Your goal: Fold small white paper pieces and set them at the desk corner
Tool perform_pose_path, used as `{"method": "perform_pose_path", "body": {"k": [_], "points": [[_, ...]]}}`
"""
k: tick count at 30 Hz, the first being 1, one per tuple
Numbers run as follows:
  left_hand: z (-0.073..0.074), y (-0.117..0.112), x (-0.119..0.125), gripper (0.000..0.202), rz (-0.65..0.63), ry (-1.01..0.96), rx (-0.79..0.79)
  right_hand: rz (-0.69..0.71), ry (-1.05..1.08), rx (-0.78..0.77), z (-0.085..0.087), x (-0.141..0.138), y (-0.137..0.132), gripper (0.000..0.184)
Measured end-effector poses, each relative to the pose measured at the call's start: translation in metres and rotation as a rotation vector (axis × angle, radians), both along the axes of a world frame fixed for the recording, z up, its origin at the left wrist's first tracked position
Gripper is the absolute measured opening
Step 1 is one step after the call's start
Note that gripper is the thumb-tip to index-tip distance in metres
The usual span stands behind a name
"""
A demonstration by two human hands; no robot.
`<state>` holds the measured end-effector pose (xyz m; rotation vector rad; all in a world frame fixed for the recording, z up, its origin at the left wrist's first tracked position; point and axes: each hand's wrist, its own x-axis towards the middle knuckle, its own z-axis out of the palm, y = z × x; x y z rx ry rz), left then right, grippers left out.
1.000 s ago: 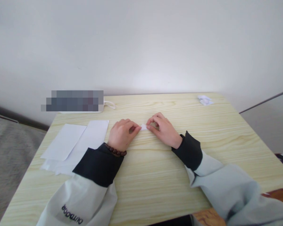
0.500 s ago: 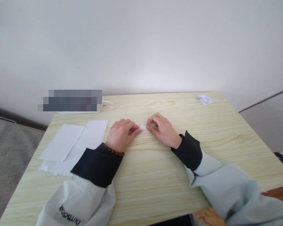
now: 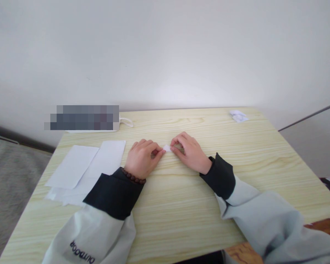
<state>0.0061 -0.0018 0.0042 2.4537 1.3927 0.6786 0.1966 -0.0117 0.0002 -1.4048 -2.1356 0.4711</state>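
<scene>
A small white folded piece of paper [image 3: 167, 148] lies on the light wooden table [image 3: 181, 205], pinched from both sides. My left hand [image 3: 141, 158], with a brown bead bracelet at the wrist, has its fingers curled and its fingertips pressed on the paper's left end. My right hand [image 3: 189, 151] is curled the same way, with its fingertips on the paper's right end. Most of the paper is hidden between the fingers.
Several white paper sheets [image 3: 82, 168] lie overlapped at the table's left. Small folded white paper pieces [image 3: 238, 116] sit at the far right corner. A white object with a cord loop [image 3: 126, 122] stands at the back left by the wall.
</scene>
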Motion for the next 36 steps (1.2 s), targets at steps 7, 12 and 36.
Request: {"method": "perform_pose_path", "body": {"k": [7, 12, 36], "points": [[0.0000, -0.0001, 0.0012, 0.019, 0.013, 0.000, -0.013, 0.000, -0.019, 0.051, -0.0017, -0.0011, -0.0033, 0.019], [0.0013, -0.0007, 0.0017, 0.019, 0.002, 0.002, -0.002, 0.002, 0.058, 0.050, 0.0013, 0.0001, -0.0028, 0.015], [-0.0003, 0.0000, 0.0020, 0.021, 0.015, 0.013, -0.009, -0.024, 0.038, 0.027, 0.0015, -0.0030, -0.0034, 0.015]]}}
